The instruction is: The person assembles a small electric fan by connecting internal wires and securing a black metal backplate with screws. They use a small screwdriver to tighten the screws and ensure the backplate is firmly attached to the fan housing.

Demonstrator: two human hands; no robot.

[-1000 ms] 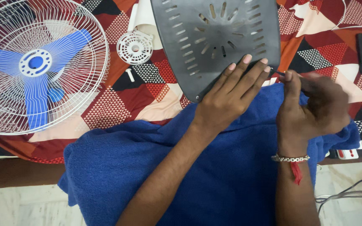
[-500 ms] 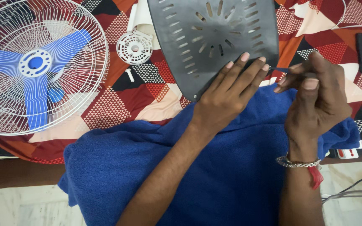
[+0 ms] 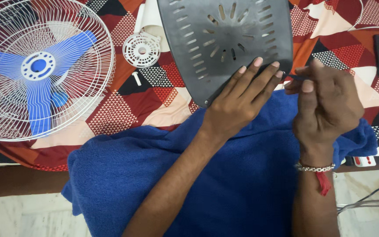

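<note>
left grip (image 3: 237,103) lies flat, fingers spread, on the dark slotted panel (image 3: 224,39) over the patterned bedsheet (image 3: 128,109); right grip (image 3: 325,103) pinches a thin dark tool (image 3: 298,77) at the panel's edge above the blue towel (image 3: 224,184).

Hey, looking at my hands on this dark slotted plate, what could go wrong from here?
The thin tool in the right hand points toward the fingertips of the left hand pressing on the dark slotted plate; a slip might jab them. The plate overhangs the blue towel, so it may shift. The small white bolt lies loose on the patterned cloth and could roll away.
</note>
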